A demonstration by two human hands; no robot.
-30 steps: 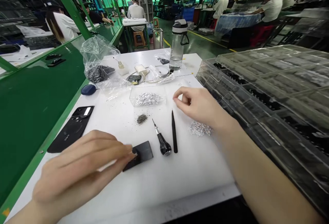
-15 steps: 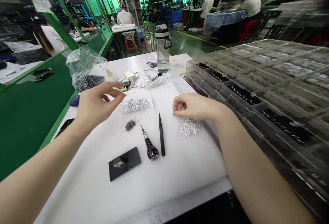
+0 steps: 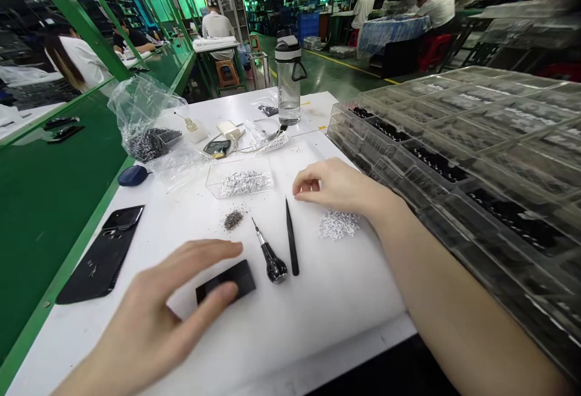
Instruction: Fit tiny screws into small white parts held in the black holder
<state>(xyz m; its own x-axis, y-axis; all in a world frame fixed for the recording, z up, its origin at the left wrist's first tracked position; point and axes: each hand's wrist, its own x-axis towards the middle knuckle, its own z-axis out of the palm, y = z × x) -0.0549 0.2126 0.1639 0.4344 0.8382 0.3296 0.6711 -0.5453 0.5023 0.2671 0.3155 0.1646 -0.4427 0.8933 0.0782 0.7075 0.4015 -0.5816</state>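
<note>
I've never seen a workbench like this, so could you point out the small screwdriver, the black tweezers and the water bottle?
small screwdriver (image 3: pixel 274 269): head view, on its black handle.
black tweezers (image 3: pixel 292 244): head view, on the middle of the blade.
water bottle (image 3: pixel 288 90): head view, on its clear body.

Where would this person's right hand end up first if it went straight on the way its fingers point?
The right hand points left, so it would probably reach the clear plastic tray of small white pieces, though the tip of the black tweezers lies close below that line.
</note>
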